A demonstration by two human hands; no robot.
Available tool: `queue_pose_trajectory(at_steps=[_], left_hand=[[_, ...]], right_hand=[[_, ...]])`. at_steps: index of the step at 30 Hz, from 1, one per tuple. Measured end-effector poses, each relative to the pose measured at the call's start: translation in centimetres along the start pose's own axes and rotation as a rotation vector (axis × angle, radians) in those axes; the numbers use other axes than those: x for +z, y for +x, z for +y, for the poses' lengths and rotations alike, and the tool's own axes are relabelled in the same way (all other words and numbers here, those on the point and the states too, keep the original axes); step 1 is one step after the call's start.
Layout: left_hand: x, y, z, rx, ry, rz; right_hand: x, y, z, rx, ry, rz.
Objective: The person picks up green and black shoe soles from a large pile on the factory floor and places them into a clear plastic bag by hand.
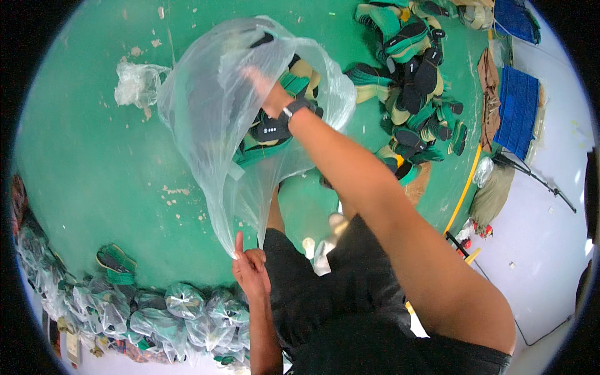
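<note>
A large clear plastic bag spreads open in front of me, with bundles of black and green shoe insoles inside it. My left hand pinches the near edge of the bag, its index finger pointing up along the plastic. Reaching over the insoles, my right hand is inside the bag, with a dark band on the wrist. Its fingers are blurred behind the film, so their grip cannot be made out.
A heap of bundled insoles lies on the green floor to the right. Filled clear bags line the lower left, near a loose insole bundle. Crumpled plastic lies at upper left. Blue panels stand along the right wall.
</note>
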State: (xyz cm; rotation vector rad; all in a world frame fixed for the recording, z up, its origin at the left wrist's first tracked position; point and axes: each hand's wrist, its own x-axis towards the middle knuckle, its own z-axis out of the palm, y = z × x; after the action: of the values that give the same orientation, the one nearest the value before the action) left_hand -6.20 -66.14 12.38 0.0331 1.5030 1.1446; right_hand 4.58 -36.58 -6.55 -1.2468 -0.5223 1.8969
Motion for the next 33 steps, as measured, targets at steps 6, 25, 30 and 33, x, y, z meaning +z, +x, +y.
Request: queue_pose_trajectory(at_steps=[6,25,30,33], left_hand=[[-0.1,0.4,0.2,-0.014,-0.043,0.052],[-2.5,-2.6,-4.5,-0.12,0.275,0.136],[1.3,-2.4,7.4,-0.014,0.149,-0.09],[6.2,-4.3,17.8,0.147,0.144,0.027]], right_hand=[[0.4,-12.7,2.5,-0.057,-0.273,0.301],[-11.5,-25.5,-3.2,-0.12,-0.526,0.277],[-8.3,-28.9,-14.3,-0.379,-0.681,0.286],[-4.6,-31.0,-22.6,-0.222,-0.549,0.196]])
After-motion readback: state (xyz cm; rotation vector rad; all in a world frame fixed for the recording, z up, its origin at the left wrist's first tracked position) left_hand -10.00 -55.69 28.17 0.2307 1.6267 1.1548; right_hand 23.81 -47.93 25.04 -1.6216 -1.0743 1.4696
